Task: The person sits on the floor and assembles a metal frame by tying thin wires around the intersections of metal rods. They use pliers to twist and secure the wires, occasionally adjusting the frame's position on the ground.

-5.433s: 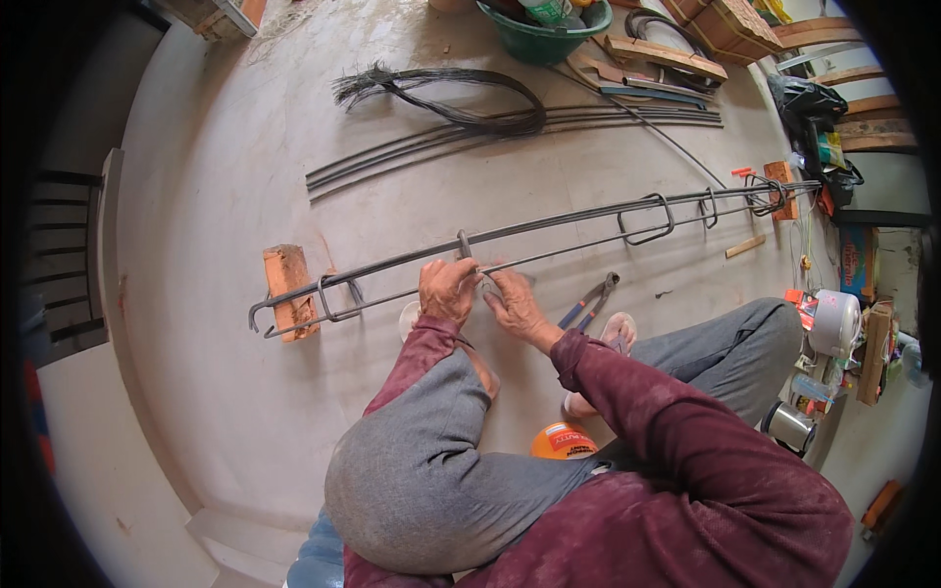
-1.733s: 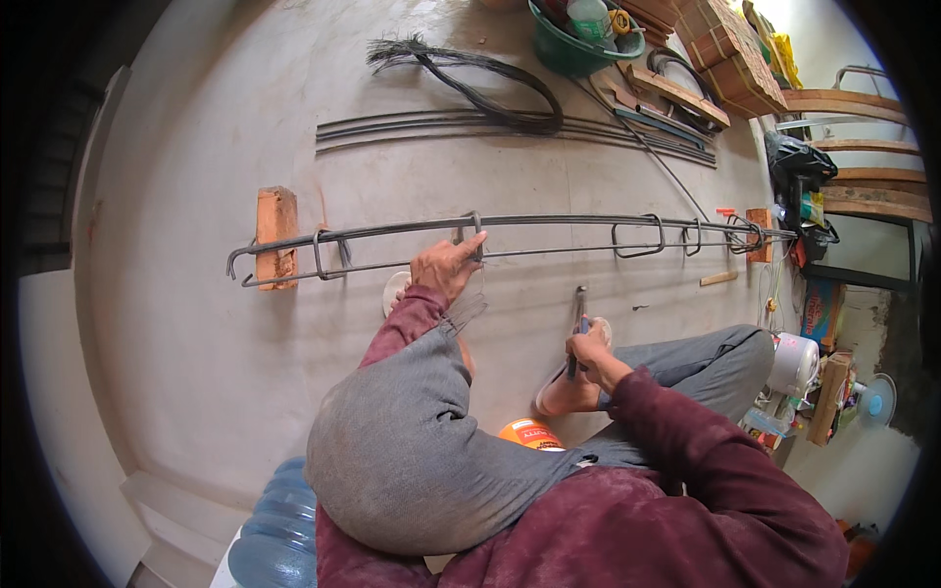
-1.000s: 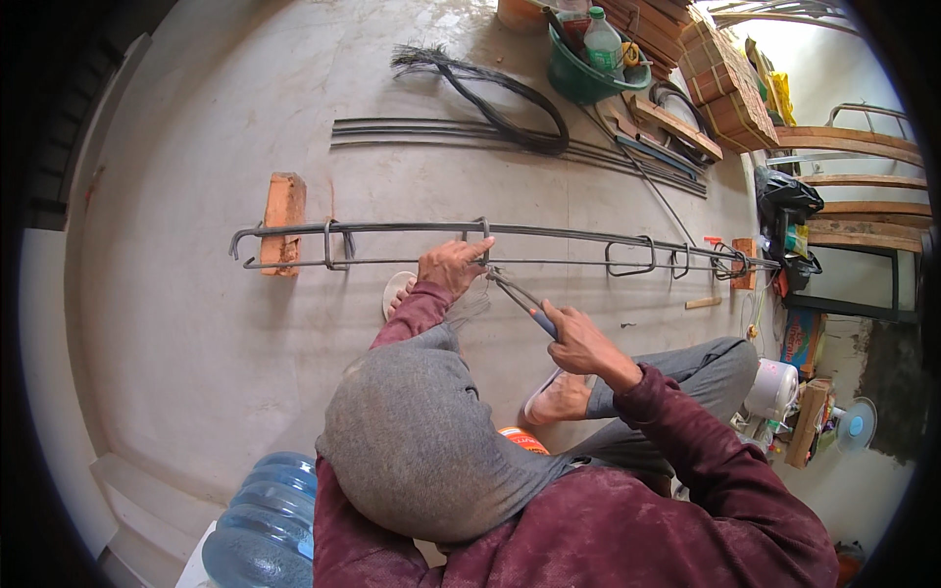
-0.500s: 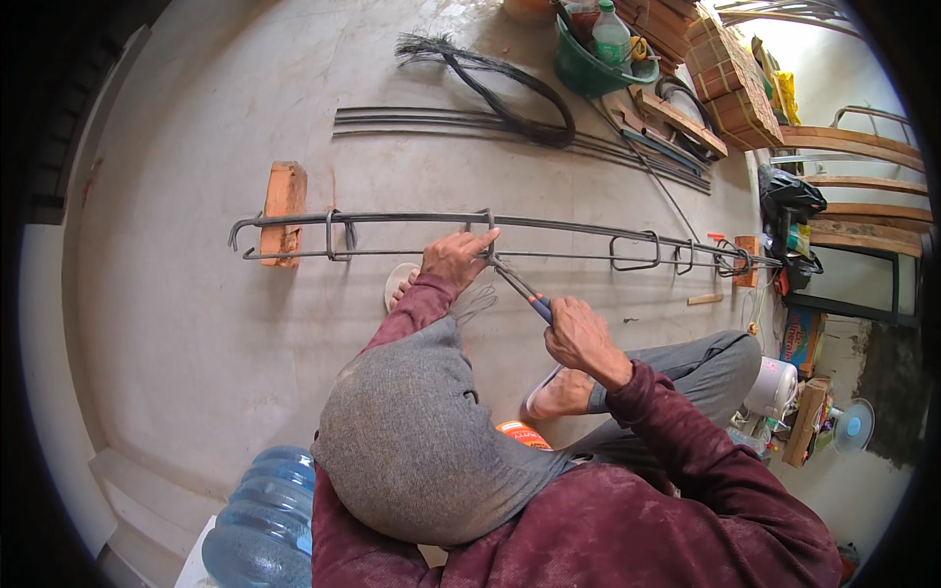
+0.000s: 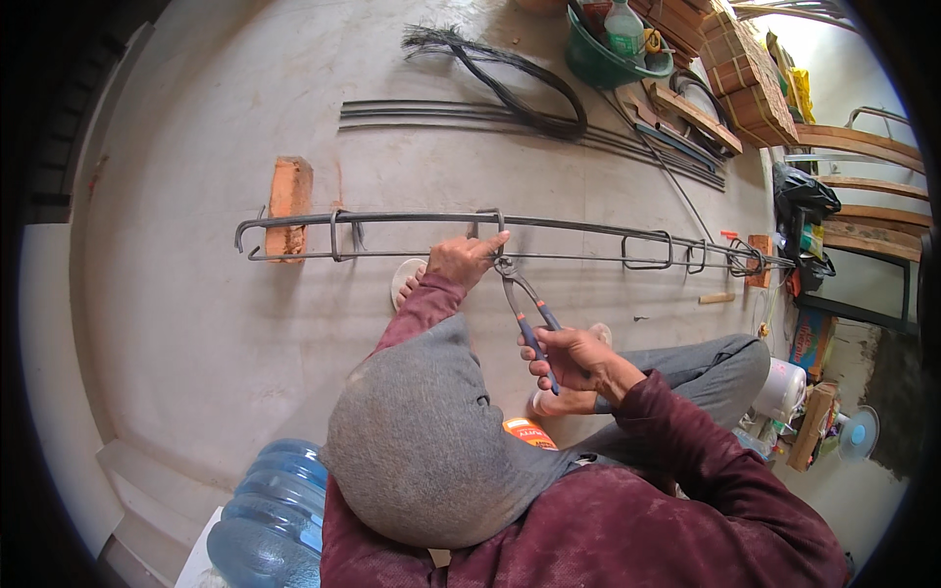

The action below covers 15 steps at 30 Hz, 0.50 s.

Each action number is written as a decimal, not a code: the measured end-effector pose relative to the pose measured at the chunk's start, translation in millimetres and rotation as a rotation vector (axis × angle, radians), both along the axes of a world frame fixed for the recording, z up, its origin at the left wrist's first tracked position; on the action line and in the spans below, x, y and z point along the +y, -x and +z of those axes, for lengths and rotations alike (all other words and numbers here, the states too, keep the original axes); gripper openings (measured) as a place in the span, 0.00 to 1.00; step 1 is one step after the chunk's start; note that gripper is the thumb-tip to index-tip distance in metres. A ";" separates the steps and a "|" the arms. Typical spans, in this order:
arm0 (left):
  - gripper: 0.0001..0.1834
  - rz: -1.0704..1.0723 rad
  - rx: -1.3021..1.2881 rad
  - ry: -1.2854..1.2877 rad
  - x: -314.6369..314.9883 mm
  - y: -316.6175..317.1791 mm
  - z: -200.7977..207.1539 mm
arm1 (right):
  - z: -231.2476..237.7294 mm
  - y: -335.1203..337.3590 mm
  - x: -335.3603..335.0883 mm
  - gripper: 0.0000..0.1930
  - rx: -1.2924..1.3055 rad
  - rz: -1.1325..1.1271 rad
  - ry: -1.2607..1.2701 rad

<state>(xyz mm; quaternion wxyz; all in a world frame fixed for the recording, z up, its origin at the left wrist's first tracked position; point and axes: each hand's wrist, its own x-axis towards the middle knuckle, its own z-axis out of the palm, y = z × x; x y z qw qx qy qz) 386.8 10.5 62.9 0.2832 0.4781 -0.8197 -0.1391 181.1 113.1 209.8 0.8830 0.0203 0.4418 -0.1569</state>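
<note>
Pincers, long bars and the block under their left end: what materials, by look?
Pincers: dark dull metal head, likely steel; handles look sleeved in blue and orange plastic or rubber, gripped by the right hand. Long bars: grey-brown matte metal, probably bare steel, held by the left hand. Block: orange-red, rough, looks like fired clay brick.

You're over a bare concrete floor [image 5: 196,323]. On it lie a brick [image 5: 290,192] propping the rebar cage [image 5: 588,227], loose straight bars [image 5: 431,110], a dark wire bundle [image 5: 520,83], and a green basin [image 5: 600,67].
</note>
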 end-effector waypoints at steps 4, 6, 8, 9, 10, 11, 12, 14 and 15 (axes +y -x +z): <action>0.29 -0.034 0.039 -0.015 -1.0 9.5 1.3 | -14.7 9.9 19.7 0.18 -0.222 -0.249 -0.044; 0.30 -0.042 0.029 -0.037 -1.4 8.9 2.1 | -10.5 9.0 18.1 0.24 0.038 -0.098 0.116; 0.31 -0.042 0.041 -0.093 -1.1 -0.3 2.6 | 7.0 8.8 10.6 0.28 0.374 0.253 0.356; 0.31 -0.043 0.057 -0.126 -0.4 -4.1 2.5 | 19.5 6.8 2.4 0.31 0.550 0.431 0.469; 0.32 -0.036 0.014 -0.172 0.8 -7.6 2.6 | 28.0 8.0 -8.7 0.35 0.649 0.565 0.611; 0.32 -0.047 0.045 -0.163 -0.8 -0.6 1.2 | 26.8 16.6 -13.8 0.35 0.715 0.655 0.723; 0.32 -0.057 0.076 -0.154 -2.4 6.7 0.2 | 24.0 26.6 -17.3 0.35 0.780 0.747 0.836; 0.31 -0.044 0.061 -0.114 -2.1 -3.6 1.6 | 34.0 30.5 -38.7 0.35 0.917 1.087 1.124; 0.31 -0.037 0.034 -0.088 -2.0 -8.6 3.1 | 36.9 30.3 -43.0 0.29 1.051 1.138 1.472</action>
